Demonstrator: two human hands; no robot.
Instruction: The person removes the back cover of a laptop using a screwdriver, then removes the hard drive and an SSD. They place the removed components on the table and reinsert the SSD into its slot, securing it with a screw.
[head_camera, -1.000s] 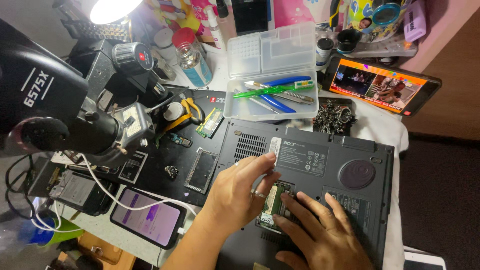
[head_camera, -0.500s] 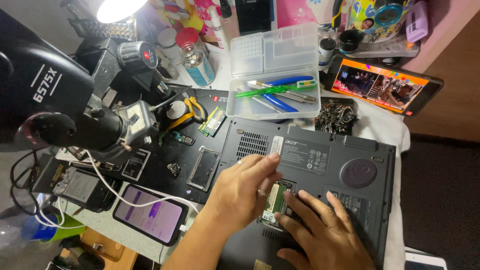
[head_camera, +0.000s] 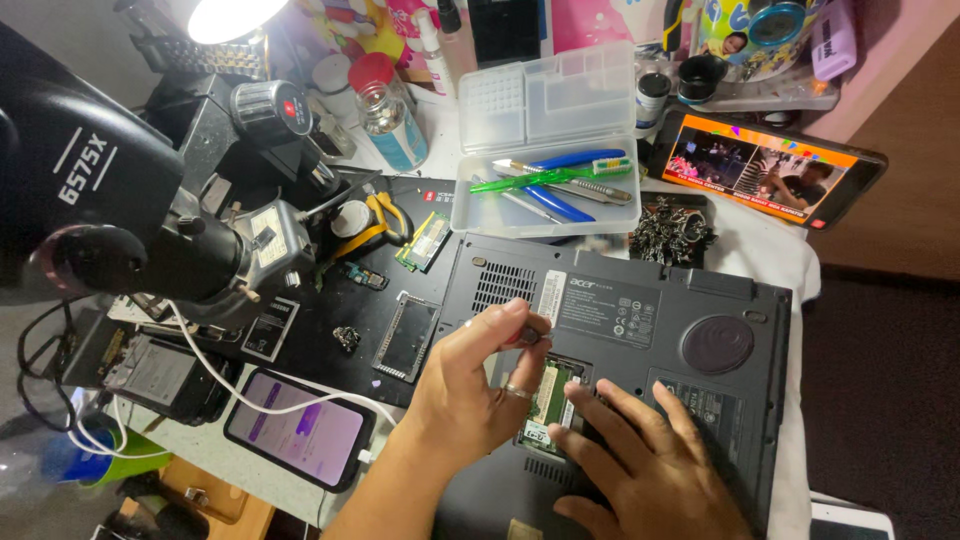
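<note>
Where the upturned laptop lies before you, this is the layout:

Laptop (head_camera: 640, 330): dark grey, underside up on the counter (head_camera: 760, 250), with a small service bay open near its front edge.

Memory module (head_camera: 549, 398): a green board seated in that open bay, between your two hands.

Left hand (head_camera: 470, 385): its grip is clenched, thumb and forefinger pinching a small dark object just above the bay; it is too small to tell what it is.

Right hand (head_camera: 655, 470): its grip is released, holding nothing, fingers spread flat on the case with the fingertips (head_camera: 572, 390) touching the module's right edge.

Advice: in my judgement, you should press evenly with the flat fingers, keep the board level in its slot, and steady the pinching hand on the case.

Tool tray (head_camera: 545, 200): clear plastic, lid up, behind the laptop, holding blue and green hand tools.

Spare module (head_camera: 424, 240): a second green board, left of the tray on a black mat.

Bay cover (head_camera: 406, 336): a dark rectangular frame just left of the laptop.

Microscope (head_camera: 110, 220): large and black, at far left.

Phone (head_camera: 298, 428): lit and cabled, near your left forearm.

Tablet (head_camera: 770, 170): showing a video, at upper right.
</note>
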